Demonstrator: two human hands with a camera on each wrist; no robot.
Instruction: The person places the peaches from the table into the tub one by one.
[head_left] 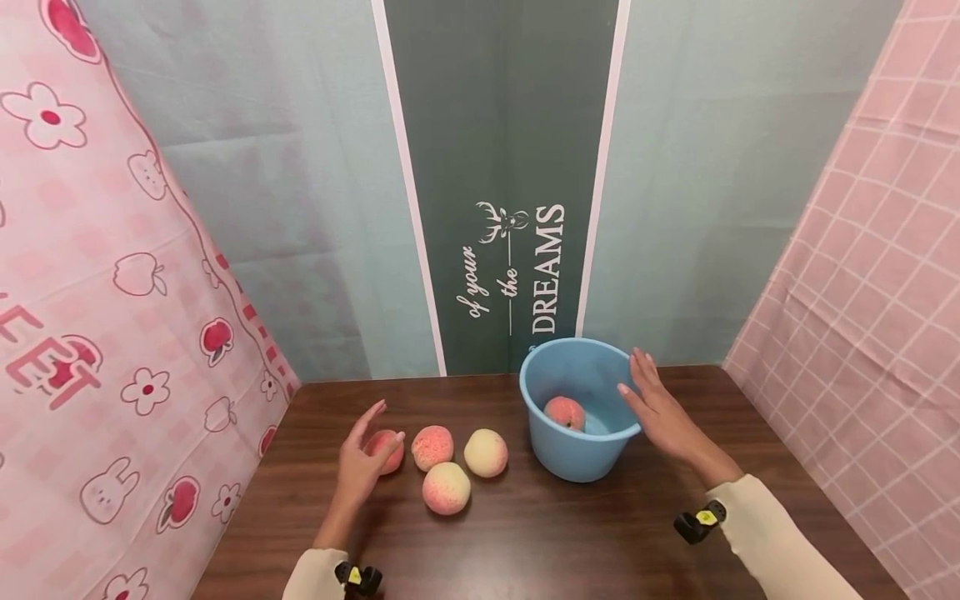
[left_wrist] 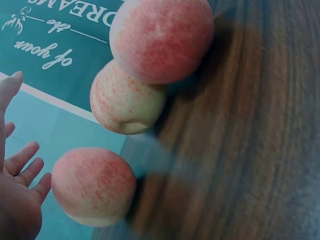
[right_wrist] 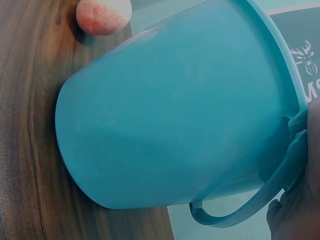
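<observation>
My left hand (head_left: 362,462) is at the left red peach (head_left: 386,454), thumb and fingers spread apart on either side of it; in the left wrist view its fingers (left_wrist: 26,170) look extended. Beside it on the table lie another reddish peach (head_left: 432,448), a pale yellow peach (head_left: 486,453) and a yellow-pink peach (head_left: 447,489). My right hand (head_left: 663,417) rests at the right rim of a blue bucket (head_left: 573,457), its fingers fairly straight. Inside the bucket sits one peach (head_left: 564,412). The right wrist view shows the bucket's side and its handle (right_wrist: 240,215) near that hand.
The brown wooden table (head_left: 510,550) ends at a green curtain (head_left: 502,125) with white lettering. A pink patterned cloth (head_left: 112,333) hangs on the left, a pink checked cloth (head_left: 862,317) on the right. The bucket stands near the table's back edge.
</observation>
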